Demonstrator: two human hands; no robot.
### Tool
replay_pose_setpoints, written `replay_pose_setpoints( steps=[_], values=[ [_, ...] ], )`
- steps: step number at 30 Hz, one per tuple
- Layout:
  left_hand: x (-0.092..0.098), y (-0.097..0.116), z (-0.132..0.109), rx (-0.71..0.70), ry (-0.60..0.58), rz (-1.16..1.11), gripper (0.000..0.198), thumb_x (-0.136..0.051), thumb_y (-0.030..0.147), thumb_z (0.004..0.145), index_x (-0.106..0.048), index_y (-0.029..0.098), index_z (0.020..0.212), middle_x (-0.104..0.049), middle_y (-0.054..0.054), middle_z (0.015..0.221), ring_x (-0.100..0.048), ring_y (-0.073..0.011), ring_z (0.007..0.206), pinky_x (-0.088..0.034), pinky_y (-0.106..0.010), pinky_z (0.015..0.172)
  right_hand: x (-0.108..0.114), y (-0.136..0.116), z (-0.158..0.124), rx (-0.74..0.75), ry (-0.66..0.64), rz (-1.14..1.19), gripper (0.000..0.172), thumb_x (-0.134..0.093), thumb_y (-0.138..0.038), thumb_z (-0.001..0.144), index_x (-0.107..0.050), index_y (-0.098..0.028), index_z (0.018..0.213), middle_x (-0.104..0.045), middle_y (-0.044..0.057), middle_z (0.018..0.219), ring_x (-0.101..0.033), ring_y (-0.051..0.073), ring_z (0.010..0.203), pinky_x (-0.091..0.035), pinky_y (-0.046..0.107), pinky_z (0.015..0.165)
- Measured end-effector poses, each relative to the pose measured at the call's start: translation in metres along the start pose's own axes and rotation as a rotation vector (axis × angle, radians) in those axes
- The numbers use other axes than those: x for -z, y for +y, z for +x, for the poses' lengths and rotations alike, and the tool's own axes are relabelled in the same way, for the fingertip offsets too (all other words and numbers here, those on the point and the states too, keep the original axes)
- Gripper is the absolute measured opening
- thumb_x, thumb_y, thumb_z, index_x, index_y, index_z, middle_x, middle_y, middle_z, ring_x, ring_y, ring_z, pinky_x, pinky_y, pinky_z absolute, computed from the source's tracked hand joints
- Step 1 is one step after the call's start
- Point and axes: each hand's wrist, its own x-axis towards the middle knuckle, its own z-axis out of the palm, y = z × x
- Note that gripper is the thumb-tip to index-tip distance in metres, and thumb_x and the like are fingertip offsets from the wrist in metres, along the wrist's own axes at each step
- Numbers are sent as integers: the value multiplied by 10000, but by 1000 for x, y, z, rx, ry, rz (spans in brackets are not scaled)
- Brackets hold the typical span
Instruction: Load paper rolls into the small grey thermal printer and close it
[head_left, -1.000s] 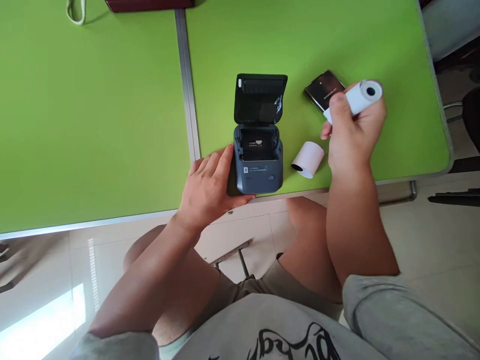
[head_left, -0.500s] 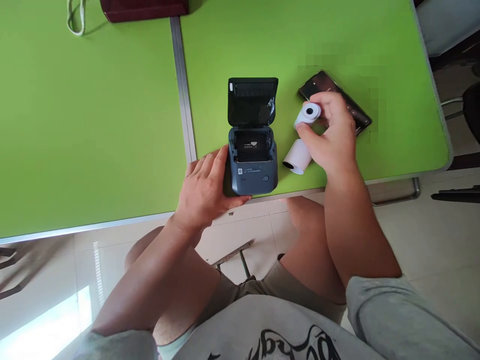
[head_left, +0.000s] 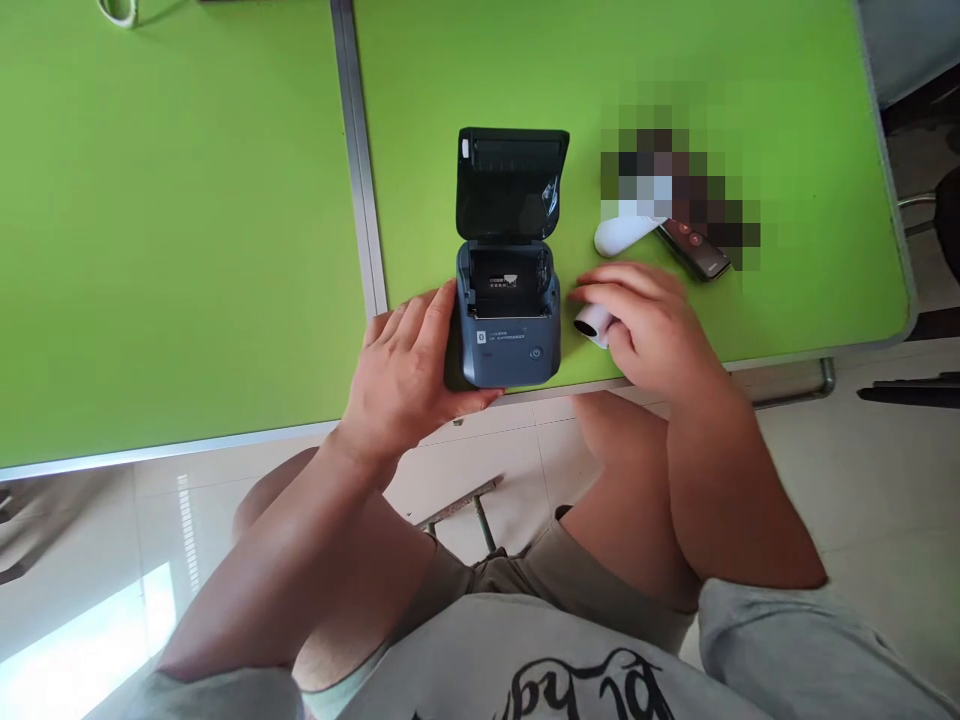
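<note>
A small dark blue-grey label printer (head_left: 508, 362) stands at the table's front edge, its black lid (head_left: 506, 200) tipped up and the paper bay bare. My left hand (head_left: 405, 372) grips the printer's left side, thumb along the front bottom edge. To the right of it, my right hand (head_left: 651, 322) has its fingers round a white paper roll (head_left: 595, 325); the hollow end faces the printer and the rest is hidden by the hand. Beyond that hand lies a white rounded cylinder (head_left: 624, 235), its far end blurred out, against a dark phone (head_left: 697, 252).
The green table (head_left: 225, 220) has a metal seam strip (head_left: 355, 160) running to the left of the printer. A white cord loop (head_left: 118, 12) shows at the top left. My legs are below the front edge.
My right hand has let go of the white cylinder, leaving it by the phone, and has come nearer to me onto the paper roll. The left hand stays on the printer.
</note>
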Motion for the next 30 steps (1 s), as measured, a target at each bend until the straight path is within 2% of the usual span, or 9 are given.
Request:
replay_pose_setpoints(
  steps=[4,7,11,16,21,24,26,28,30],
  values=[
    [-1,-1,0,0,12,2,1160,-630,927,729,-407,168,1578,-624,-198,1459,-609,-396,1324,-459,-474,1094,6,-2,-2,-44,76,-11,335,-537,-128,842,-729,-307,1049,-757,67,1069,-684,321,1095,-511,544,971],
    [-1,0,0,-6,12,-5,1137,-646,899,749,-395,167,1582,-621,-198,1460,-605,-393,1332,-463,-473,1088,5,-5,-4,-19,207,151,230,-609,-222,858,-700,-313,1050,-758,61,1039,-698,285,999,-551,484,896],
    [0,0,1,-4,1,-3,1133,-651,885,755,-385,163,1587,-612,-199,1473,-599,-393,1344,-461,-478,1101,-9,-9,-7,-111,371,446,303,-640,-409,879,-607,-297,1158,-727,59,1066,-701,260,960,-588,453,848],
    [1,1,1,0,-2,0,1142,-671,870,753,-383,149,1591,-611,-210,1473,-591,-399,1356,-463,-485,1105,-32,-14,-2,-185,445,714,292,-563,-520,893,-560,-295,1079,-687,57,1047,-706,260,978,-605,479,876],
    [2,2,0,12,-17,9,1131,-656,870,766,-374,162,1601,-608,-203,1472,-595,-395,1342,-468,-482,1096,-38,-16,10,-243,432,828,342,-611,-523,822,-546,-291,1064,-684,69,1072,-691,254,1018,-605,445,851],
    [0,1,0,-2,-7,9,1143,-648,873,770,-364,148,1605,-610,-211,1460,-606,-397,1322,-470,-490,1089,-32,-18,12,-433,311,1120,385,-603,-503,804,-551,-305,1130,-685,54,1128,-699,249,1023,-610,379,706],
    [-1,0,0,-19,7,13,1141,-641,873,777,-361,139,1604,-613,-216,1456,-609,-396,1318,-473,-492,1084,-26,-20,13,-529,243,1323,352,-634,-529,817,-587,-310,1088,-686,30,1107,-713,236,994,-607,345,656],
    [-3,-1,-1,-38,23,19,1141,-639,875,780,-370,125,1597,-618,-222,1450,-613,-393,1317,-477,-481,1076,-23,-24,15,-554,249,1420,345,-729,-544,803,-618,-325,1045,-678,-2,1047,-719,204,925,-607,325,659],
    [-4,-2,-1,-52,36,27,1145,-636,881,778,-384,111,1588,-628,-226,1437,-623,-386,1305,-483,-468,1065,-21,-28,17,-526,292,1417,382,-821,-515,769,-629,-352,1055,-666,-26,1007,-715,180,861,-605,319,669]
  ],
)
